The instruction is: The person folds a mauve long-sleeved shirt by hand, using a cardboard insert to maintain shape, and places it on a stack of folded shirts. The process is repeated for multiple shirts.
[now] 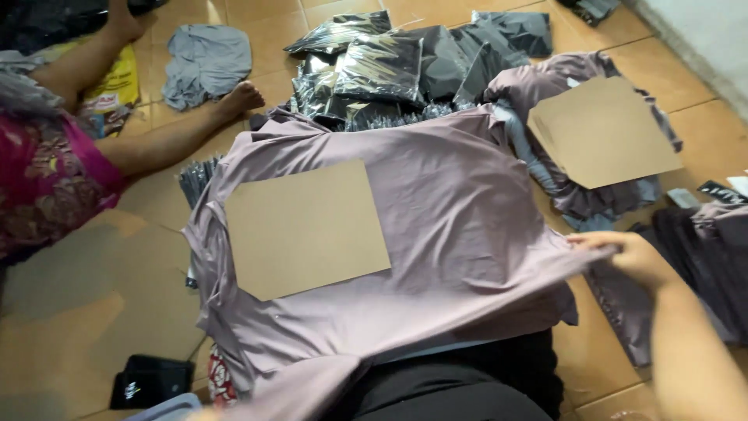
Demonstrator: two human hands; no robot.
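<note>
The mauve T-shirt [460,210] lies spread on the floor [101,304], thin, limp, light, likely to slide and wrinkle; hems and sleeves suit pinching. A stiff cardboard sheet [306,228] rests on it. Right hand [635,257] pinches its right sleeve; left hand unseen. Bagged garments [382,66] crowd behind it; bare tile opens left.

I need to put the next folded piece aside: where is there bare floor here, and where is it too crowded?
Bare tile lies left of the mauve shirt, below the seated person's leg. A smaller patch sits under the right hand pinching the shirt edge. Crowded: bagged dark garments above, a second cardboard sheet on a shirt pile upper right.
</note>
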